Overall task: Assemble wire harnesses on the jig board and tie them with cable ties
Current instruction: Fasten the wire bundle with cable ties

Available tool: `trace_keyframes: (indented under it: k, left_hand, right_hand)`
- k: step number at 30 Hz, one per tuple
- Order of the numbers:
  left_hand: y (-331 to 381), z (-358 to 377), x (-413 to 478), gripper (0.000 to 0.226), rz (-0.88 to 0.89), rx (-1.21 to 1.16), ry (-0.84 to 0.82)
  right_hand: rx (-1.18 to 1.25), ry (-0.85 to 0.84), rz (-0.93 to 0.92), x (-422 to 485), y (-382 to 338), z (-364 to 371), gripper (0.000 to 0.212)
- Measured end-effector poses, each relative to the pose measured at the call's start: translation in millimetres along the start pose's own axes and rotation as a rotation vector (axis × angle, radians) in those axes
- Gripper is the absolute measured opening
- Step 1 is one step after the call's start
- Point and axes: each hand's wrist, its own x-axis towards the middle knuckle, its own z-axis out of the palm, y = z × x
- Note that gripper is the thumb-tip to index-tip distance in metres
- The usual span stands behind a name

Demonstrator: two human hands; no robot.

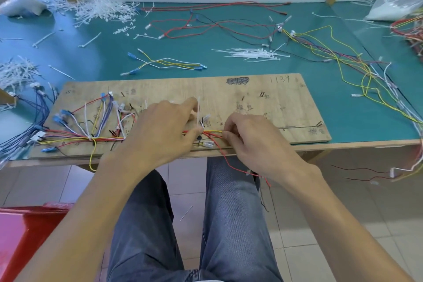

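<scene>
Harness wires (212, 132), red, yellow and black, run along the near edge of the jig board (286, 103), stretched between my two hands. One red wire (225, 160) drops from the grip off the board's edge toward my lap. My right hand (249, 137) has its fingers curled, pinching the bundle at its right end. My left hand (164, 130) grasps a white cable tie (198, 110) between thumb and forefinger; the tie stands upright over the bundle, just left of the right hand's pinch. Left of the left hand, a bundle reaches a tied point (92, 138), where wires with blue terminals (57, 119) fan out across the board. Beyond the grip, past the board's far edge, a short yellow and white lead set (169, 63) and a loose pile of white ties (254, 54) lie on the green mat (240, 68). Farther still, red and black wires (217, 24) sprawl, and a heap of white tie pieces (100, 10) sits far off to the left
</scene>
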Motion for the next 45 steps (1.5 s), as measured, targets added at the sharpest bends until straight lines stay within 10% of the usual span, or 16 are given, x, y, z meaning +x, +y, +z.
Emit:
trace_keyframes:
  k: [7, 18, 45]
  left_hand:
    - [5.5, 1.1, 5.8, 0.057, 0.019, -0.045, 0.054]
    - [7.0, 2.8, 3.7, 0.025, 0.074, 0.095, -0.029]
    - [50.3, 18.7, -8.8, 0.071, 0.039, 0.406, -0.182]
  right_hand:
    - [-0.029, 0.035, -0.063, -5.0, 1.5, -9.2, 0.014]
    - [0.136, 0.092, 0.008, -18.9, 33.9, -14.8, 0.014]
    - [0.286, 0.335, 0.311, -1.7, 63.0, -33.3, 0.016]
